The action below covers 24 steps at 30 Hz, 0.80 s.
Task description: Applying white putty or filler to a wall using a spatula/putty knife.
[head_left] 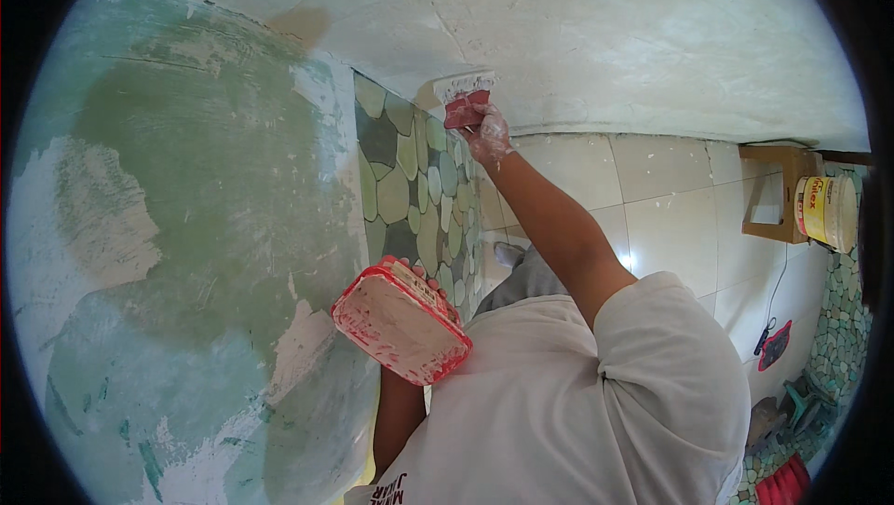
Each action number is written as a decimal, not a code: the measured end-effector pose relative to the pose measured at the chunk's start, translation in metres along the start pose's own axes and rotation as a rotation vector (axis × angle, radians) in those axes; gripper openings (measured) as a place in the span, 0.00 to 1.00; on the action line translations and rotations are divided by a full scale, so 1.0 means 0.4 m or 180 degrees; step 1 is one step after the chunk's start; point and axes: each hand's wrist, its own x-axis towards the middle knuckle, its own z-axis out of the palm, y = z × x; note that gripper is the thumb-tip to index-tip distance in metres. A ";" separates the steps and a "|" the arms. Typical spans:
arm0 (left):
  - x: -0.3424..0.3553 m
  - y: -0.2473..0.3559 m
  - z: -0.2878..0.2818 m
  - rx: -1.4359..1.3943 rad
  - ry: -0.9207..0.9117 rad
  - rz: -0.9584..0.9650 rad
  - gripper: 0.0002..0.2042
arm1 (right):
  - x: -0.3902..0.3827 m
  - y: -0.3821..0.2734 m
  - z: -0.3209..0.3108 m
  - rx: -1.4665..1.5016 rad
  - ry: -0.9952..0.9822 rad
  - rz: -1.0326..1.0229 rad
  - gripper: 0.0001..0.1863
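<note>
My right hand (489,139), smeared with white paste, is closed around a red putty knife (466,112). Pale paste coats the wide blade, which lies at or very close to the pale plastered wall (596,48); actual contact is hard to make out. In front of my body, my left hand (434,285) grips a red-rimmed plastic tub (449,371) from its far side, and most of the palm is hidden behind it. The tub is tilted, its mouth facing me. Creamy filler (396,319) covers its inside, with streaks over the red wall.
On the left stands a patchy green wall (205,188). Green pebble-patterned tiling (410,165) fills the corner strip. Over the pale tiled floor (661,225), to the right, are a brown stool-like box (790,193), a white-and-yellow bucket (829,211) and a red object (774,345) beside a dark cable.
</note>
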 end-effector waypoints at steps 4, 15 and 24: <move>-0.010 -0.010 -0.003 -0.0138 0.0054 -0.0042 0.30 | 0.011 0.005 -0.039 0.0312 0.0031 0.0081 0.09; -0.006 -0.041 0.028 -0.0163 -0.0129 -0.0046 0.30 | 0.116 -0.032 0.064 0.0048 0.0357 -0.0265 0.09; -0.009 -0.060 0.043 -0.0145 -0.0236 0.0053 0.31 | -0.037 0.005 0.089 -0.0476 -0.0213 -0.0502 0.10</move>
